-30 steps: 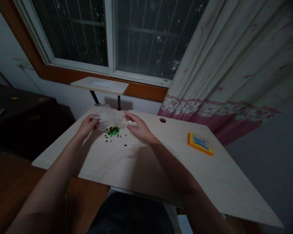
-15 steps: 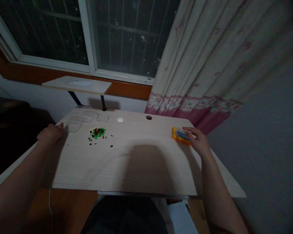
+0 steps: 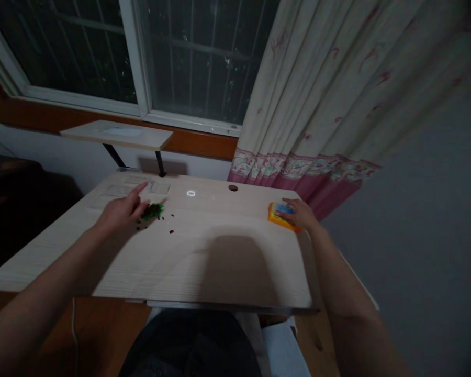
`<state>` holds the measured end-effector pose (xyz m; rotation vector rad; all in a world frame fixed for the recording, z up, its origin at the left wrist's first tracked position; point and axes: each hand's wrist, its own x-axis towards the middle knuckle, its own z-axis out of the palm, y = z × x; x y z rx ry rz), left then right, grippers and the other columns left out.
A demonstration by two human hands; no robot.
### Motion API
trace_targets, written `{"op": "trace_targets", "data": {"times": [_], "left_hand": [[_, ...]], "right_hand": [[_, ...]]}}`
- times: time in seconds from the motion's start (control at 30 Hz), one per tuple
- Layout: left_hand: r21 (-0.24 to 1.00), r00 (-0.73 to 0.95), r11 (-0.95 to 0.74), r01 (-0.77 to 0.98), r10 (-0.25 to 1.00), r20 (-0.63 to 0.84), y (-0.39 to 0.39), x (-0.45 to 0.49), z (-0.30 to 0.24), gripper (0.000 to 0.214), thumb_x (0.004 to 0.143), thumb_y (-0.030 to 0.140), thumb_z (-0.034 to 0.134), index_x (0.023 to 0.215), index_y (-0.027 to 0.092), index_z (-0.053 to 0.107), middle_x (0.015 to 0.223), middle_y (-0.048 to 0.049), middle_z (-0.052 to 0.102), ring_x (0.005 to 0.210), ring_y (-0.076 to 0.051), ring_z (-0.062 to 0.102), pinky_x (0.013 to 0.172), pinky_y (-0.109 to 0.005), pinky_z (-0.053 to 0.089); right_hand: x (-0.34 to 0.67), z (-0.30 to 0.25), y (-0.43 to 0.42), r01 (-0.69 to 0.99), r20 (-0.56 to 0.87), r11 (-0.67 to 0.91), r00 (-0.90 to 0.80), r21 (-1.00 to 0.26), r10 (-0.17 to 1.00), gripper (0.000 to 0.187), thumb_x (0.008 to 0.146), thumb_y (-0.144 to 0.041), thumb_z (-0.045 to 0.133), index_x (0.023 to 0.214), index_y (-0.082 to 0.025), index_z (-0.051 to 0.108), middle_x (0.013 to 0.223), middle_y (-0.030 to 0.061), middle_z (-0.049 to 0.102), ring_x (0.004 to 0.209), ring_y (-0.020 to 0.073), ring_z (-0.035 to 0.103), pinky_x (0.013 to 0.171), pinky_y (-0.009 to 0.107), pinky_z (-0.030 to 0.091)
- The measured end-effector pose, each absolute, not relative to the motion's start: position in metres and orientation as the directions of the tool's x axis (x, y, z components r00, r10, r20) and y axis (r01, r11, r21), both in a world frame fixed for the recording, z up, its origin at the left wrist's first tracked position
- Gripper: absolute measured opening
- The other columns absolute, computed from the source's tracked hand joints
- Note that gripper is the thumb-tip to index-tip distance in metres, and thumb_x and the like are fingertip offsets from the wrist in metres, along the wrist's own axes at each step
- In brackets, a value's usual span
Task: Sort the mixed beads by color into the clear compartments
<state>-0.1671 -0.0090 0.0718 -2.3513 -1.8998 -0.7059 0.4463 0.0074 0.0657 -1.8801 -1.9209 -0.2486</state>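
Observation:
A small heap of green and dark red bits (image 3: 153, 210) lies on the pale wooden table (image 3: 204, 262), with a few strays to its right. My left hand (image 3: 122, 208) reaches over the heap's left side, index finger stretched out, holding nothing. At the table's right end my right hand (image 3: 300, 213) lies on a flat orange-rimmed tile with a blue picture (image 3: 279, 213), fingers curled over its right edge. Clear plastic bags (image 3: 141, 186) lie flat behind the heap.
A small raised shelf (image 3: 113, 133) stands at the table's back under the dark window. A cable hole (image 3: 233, 187) sits in the table's far edge. A flowered curtain (image 3: 317, 104) hangs at the right. Dark furniture (image 3: 19, 199) stands to the left.
My right hand left the plastic bag, crossed to the orange tile and now covers it. My left hand laid the bag down and came back to the heap of bits.

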Motion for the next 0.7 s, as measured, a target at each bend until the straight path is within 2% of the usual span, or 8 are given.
{"op": "trace_targets", "data": {"times": [0.13, 0.2, 0.23, 0.3, 0.4, 0.47, 0.6, 0.7], "left_hand": [[0.596, 0.276, -0.475, 0.647, 0.875, 0.398, -0.017, -0.119, 0.058, 0.063, 0.084, 0.046, 0.059, 0.142, 0.027, 0.046, 0.073, -0.0002, 0.064, 0.061, -0.017, 0.058, 0.066, -0.027, 0.048], [0.772, 0.326, -0.503, 0.388, 0.859, 0.396, -0.014, -0.093, 0.05, 0.06, 0.082, 0.045, 0.063, 0.139, 0.027, 0.051, 0.091, -0.0052, 0.067, 0.072, -0.017, 0.062, 0.07, -0.029, 0.051], [0.851, 0.333, -0.473, 0.229, 0.859, 0.388, -0.011, -0.081, 0.046, 0.062, 0.082, 0.045, 0.065, 0.139, 0.027, 0.05, 0.108, -0.009, 0.065, 0.085, -0.019, 0.064, 0.075, -0.031, 0.053], [0.931, 0.345, -0.358, -0.067, 0.868, 0.358, -0.004, -0.064, 0.041, 0.068, 0.081, 0.05, 0.066, 0.142, 0.03, 0.044, 0.132, -0.0121, 0.056, 0.107, -0.024, 0.062, 0.084, -0.036, 0.054], [0.916, 0.196, -0.232, -0.326, 0.932, 0.306, 0.006, -0.06, 0.036, 0.071, 0.079, 0.062, 0.063, 0.139, 0.029, 0.045, 0.135, -0.0115, 0.054, 0.112, -0.026, 0.061, 0.084, -0.038, 0.055], [0.908, 0.073, -0.198, -0.37, 0.968, 0.241, 0.012, -0.072, 0.035, 0.068, 0.077, 0.066, 0.062, 0.132, 0.026, 0.051, 0.128, -0.0109, 0.06, 0.105, -0.025, 0.063, 0.08, -0.034, 0.055], [0.931, -0.074, -0.206, -0.301, 0.979, 0.192, 0.019, -0.111, 0.033, 0.06, 0.074, 0.065, 0.065, 0.114, 0.021, 0.059, 0.112, -0.0093, 0.067, 0.092, -0.021, 0.066, 0.073, -0.03, 0.055], [0.944, -0.108, -0.227, -0.24, 0.972, 0.207, 0.021, -0.131, 0.03, 0.058, 0.068, 0.063, 0.072, 0.105, 0.019, 0.06, 0.101, -0.0071, 0.069, 0.085, -0.02, 0.067, 0.073, -0.031, 0.055]], "right_hand": [[0.359, 0.093, 0.011, 0.865, 0.471, 0.393, -0.218, -0.313, 0.855, 0.06, 0.078, -0.05, 0.068, 0.132, -0.025, 0.059, 0.121, 0.0126, 0.065, 0.111, 0.0292, 0.06, 0.099, 0.046, 0.045], [0.294, 0.103, 0.007, 0.735, 0.496, 0.555, -0.34, -0.39, 0.799, 0.059, 0.077, -0.051, 0.07, 0.13, -0.027, 0.06, 0.123, 0.01, 0.065, 0.112, 0.0284, 0.059, 0.099, 0.045, 0.044], [0.262, 0.106, 0.005, 0.674, 0.512, 0.605, -0.372, -0.425, 0.774, 0.058, 0.076, -0.05, 0.072, 0.128, -0.028, 0.062, 0.122, 0.0092, 0.065, 0.113, 0.0286, 0.058, 0.1, 0.045, 0.043], [0.201, 0.109, 0.003, 0.575, 0.533, 0.675, -0.429, -0.462, 0.73, 0.055, 0.076, -0.051, 0.072, 0.126, -0.03, 0.063, 0.12, 0.0078, 0.066, 0.111, 0.0285, 0.057, 0.1, 0.044, 0.041], [0.13, 0.107, 0.005, 0.489, 0.578, 0.724, -0.441, -0.487, 0.686, 0.054, 0.077, -0.052, 0.071, 0.126, -0.03, 0.063, 0.125, 0.0076, 0.064, 0.116, 0.0295, 0.053, 0.104, 0.045, 0.036], [0.097, 0.102, 0.009, 0.478, 0.585, 0.726, -0.434, -0.495, 0.685, 0.052, 0.08, -0.052, 0.069, 0.126, -0.031, 0.062, 0.126, 0.0066, 0.063, 0.118, 0.0293, 0.052, 0.107, 0.047, 0.032], [0.052, 0.088, 0.02, 0.435, 0.577, 0.742, -0.466, -0.51, 0.671, 0.039, 0.088, -0.046, 0.061, 0.124, -0.032, 0.062, 0.131, 0.0045, 0.061, 0.124, 0.0271, 0.05, 0.113, 0.048, 0.024], [0.032, 0.074, 0.027, 0.379, 0.552, 0.74, -0.498, -0.555, 0.669, 0.031, 0.091, -0.036, 0.056, 0.12, -0.029, 0.063, 0.129, 0.0057, 0.063, 0.124, 0.0256, 0.053, 0.113, 0.045, 0.029]]}}
